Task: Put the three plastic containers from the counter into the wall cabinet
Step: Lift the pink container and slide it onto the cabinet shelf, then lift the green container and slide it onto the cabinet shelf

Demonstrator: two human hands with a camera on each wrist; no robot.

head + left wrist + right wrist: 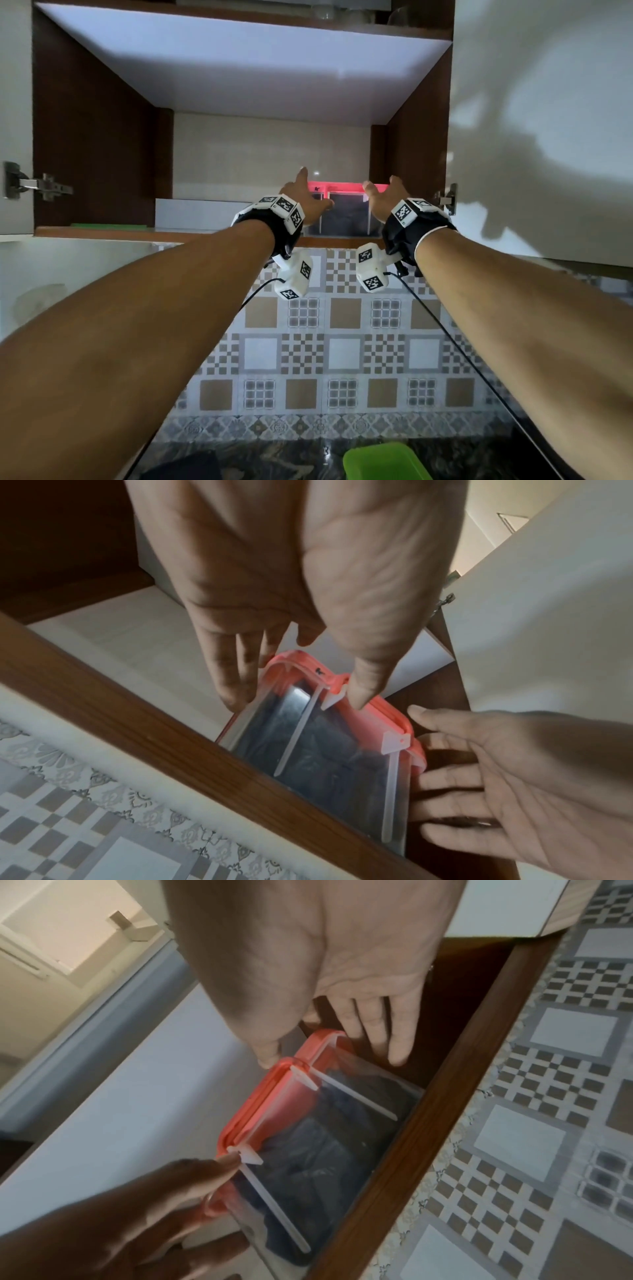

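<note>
Sitting on the wall cabinet [96,144] shelf, right side near front edge: clear plastic container [329,750] w/ red lid, dark contents. Left hand [305,202] and right hand [383,198] flank it, fingers straight, touching its sides, not clenched. Small black mark on lid, unreadable. Green container [383,460] on counter below.

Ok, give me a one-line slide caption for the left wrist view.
Both open hands, left hand and right hand, flank a red-lidded container on the cabinet shelf.
</note>
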